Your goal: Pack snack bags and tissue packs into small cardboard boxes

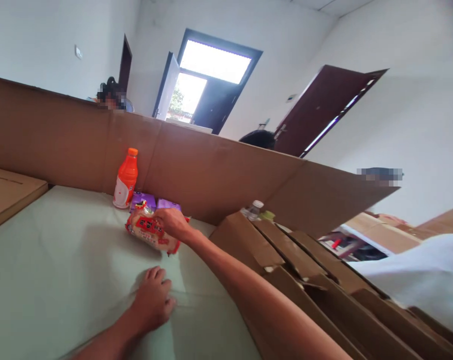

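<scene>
My right hand (173,223) reaches far across the pale green table (54,260) and grips the top of a red and white snack packet (149,232) that lies on it. Nearer to me, my left hand (153,298) rests palm down on the table with its fingers loosely curled and nothing in it. Behind the packet lie two purple packs (144,199), and an orange drink bottle (126,178) stands upright to their left.
A tall cardboard wall (211,170) runs along the far side of the table. Open cardboard boxes (286,260) stand at the right, with a clear bottle (254,210) behind them. A flat carton (5,192) lies at the left. People's heads show beyond the wall.
</scene>
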The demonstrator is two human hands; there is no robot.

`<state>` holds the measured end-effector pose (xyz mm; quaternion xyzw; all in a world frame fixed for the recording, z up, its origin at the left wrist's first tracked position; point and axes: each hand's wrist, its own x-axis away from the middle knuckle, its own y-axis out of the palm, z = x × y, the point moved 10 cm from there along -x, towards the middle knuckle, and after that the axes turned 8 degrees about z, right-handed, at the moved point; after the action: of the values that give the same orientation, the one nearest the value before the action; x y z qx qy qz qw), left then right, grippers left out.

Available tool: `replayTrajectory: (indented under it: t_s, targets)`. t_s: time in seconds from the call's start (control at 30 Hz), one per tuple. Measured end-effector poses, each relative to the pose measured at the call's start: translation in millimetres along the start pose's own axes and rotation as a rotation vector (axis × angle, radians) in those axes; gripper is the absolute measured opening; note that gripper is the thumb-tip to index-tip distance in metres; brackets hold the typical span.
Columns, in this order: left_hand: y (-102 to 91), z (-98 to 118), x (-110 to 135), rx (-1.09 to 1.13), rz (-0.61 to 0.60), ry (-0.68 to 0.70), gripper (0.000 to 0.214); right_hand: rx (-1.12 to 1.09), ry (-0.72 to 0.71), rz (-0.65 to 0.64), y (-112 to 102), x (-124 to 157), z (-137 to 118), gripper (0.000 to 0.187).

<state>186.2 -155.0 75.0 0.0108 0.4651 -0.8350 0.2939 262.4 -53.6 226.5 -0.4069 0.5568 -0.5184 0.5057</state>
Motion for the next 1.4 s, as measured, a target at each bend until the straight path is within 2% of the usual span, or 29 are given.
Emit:
replayTrajectory:
  t_s: [0.07,0.13,0.2,0.27,0.33,0.43,0.57,0.63,0.7,0.8,0.9,1.0,1.13,1.4]
  targets:
    - [3.0,2.6,-0.8,0.000,0.000,0.004,0.023,-0.021,-0.037,0.037,1.9,-38.1,-4.3,0.032]
    - [5.2,4.9,-3.2,-0.004,0.002,0.000,0.024,-0.049,-0.069,0.096,-3.2,-66.3,-6.4,0.030]
    - [5.2,4.7,-5.4,-0.011,0.010,-0.004,0.025,-0.070,-0.080,0.167,-13.4,-78.6,-4.1,0.027]
    - [3.5,3.1,-6.5,-0.017,0.020,0.000,0.027,-0.077,-0.053,0.239,-27.3,-72.4,5.9,0.032]
    - [1.1,1.4,-6.5,-0.022,0.030,0.011,0.028,-0.071,-0.001,0.291,-43.7,-49.4,24.5,0.036]
    - [-1.4,-0.5,-6.7,-0.040,0.038,0.033,0.029,-0.045,0.098,0.329,-74.5,6.9,68.6,0.034]
    - [-1.3,-1.6,-14.5,-0.089,0.043,0.084,0.031,0.008,0.333,0.368,-122.8,102.7,154.8,0.037]
    - [-0.7,-1.7,-19.4,-0.119,0.044,0.115,0.034,0.028,0.475,0.353,-135.8,151.4,197.9,0.039]
    - [-0.8,-2.0,-22.5,-0.153,0.045,0.134,0.037,0.025,0.584,0.281,-132.4,191.5,231.3,0.033]
    - [-1.7,-3.3,-24.1,-0.215,0.050,0.139,0.039,-0.014,0.650,0.103,-103.2,225.1,257.3,0.021]
    - [-1.1,-4.4,-25.1,-0.273,0.054,0.142,0.041,-0.036,0.649,-0.065,-71.1,230.6,262.6,0.025]
    - [0.4,-5.5,-26.6,-0.314,0.058,0.155,0.042,-0.006,0.639,-0.172,-53.6,223.5,262.0,0.028]
    - [3.4,-8.0,-27.8,-0.341,0.051,0.178,0.042,0.155,0.685,-0.164,-54.8,218.2,268.6,0.032]
    - [8.2,-10.8,-26.7,-0.329,0.063,0.189,0.040,0.468,0.730,-0.130,-62.7,225.7,277.5,0.032]
